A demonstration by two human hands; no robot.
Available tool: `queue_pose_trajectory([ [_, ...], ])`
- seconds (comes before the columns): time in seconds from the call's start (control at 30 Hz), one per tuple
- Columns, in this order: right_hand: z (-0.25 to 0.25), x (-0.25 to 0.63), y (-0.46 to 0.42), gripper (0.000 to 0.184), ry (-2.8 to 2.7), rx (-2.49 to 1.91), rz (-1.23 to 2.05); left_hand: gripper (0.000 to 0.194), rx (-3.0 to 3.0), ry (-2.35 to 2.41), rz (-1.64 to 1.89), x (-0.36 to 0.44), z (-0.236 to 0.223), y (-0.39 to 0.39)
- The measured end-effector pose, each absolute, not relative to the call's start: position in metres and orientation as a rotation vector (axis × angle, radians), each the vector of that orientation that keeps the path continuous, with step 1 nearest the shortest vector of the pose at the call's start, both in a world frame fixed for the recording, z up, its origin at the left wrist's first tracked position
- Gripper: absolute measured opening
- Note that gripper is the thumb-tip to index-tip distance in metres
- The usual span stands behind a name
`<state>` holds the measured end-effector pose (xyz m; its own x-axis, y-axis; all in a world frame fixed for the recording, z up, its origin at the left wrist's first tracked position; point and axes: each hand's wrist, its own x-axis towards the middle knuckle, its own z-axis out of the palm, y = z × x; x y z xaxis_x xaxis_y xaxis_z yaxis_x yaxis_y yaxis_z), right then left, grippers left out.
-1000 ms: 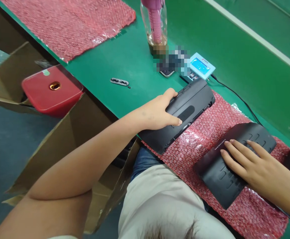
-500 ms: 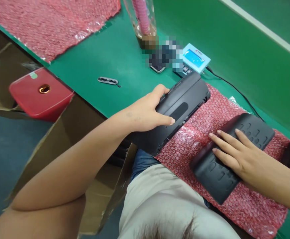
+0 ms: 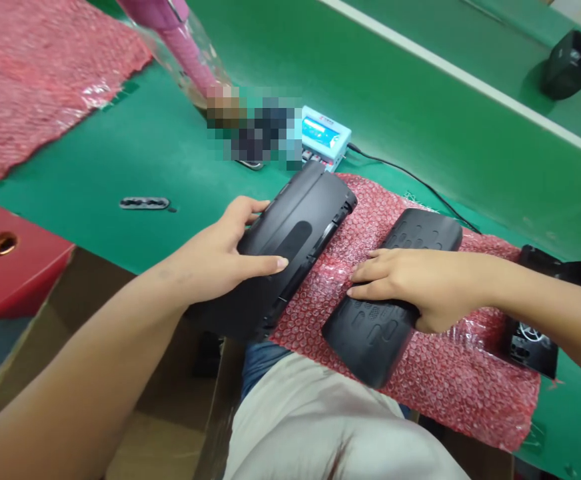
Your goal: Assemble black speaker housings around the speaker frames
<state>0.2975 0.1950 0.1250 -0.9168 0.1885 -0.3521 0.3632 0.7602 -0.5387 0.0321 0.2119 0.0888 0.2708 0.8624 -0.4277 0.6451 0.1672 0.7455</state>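
Observation:
My left hand (image 3: pixel 220 257) grips a long black plastic housing (image 3: pixel 290 233) across its middle, thumb on top, fingers round its far edge. The housing lies half on the green table, half on a red bubble-wrap sheet (image 3: pixel 450 373). My right hand (image 3: pixel 415 283) lies over a second black cover (image 3: pixel 385 320) on that sheet, fingers together and pointing left, wrapped over its left edge. The two black parts lie side by side, a strip of bubble wrap between them.
A small blue-screened meter (image 3: pixel 323 133) with a black cable stands behind the parts. A pink-filled bottle (image 3: pixel 180 47), a small black strip (image 3: pixel 144 203), more bubble wrap (image 3: pixel 25 100), a red stool (image 3: pixel 5 267), a cardboard box (image 3: pixel 135 400) and black parts (image 3: pixel 535 340) at right surround me.
My right hand has slid left across the second cover and now wraps over its left edge, which has moved closer to the housing. The view has swung right.

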Motion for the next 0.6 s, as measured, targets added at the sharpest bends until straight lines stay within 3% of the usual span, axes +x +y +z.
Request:
queue_pose_trajectory([
  [0.23, 0.127, 0.287, 0.200, 0.095, 2.424, 0.361, -0.797, 0.081, 1.518, 1.505, 0.250, 0.035, 0.088, 0.214],
  [0.4, 0.127, 0.287, 0.193, 0.106, 2.386, 0.385, -0.739, 0.072, 1.515, 1.418, 0.287, 0.035, 0.091, 0.212],
  [0.6, 0.115, 0.296, 0.183, 0.108, 2.483, 0.400, -0.746, 0.076, 1.499, 1.328, 0.344, 0.028, 0.087, 0.214],
])
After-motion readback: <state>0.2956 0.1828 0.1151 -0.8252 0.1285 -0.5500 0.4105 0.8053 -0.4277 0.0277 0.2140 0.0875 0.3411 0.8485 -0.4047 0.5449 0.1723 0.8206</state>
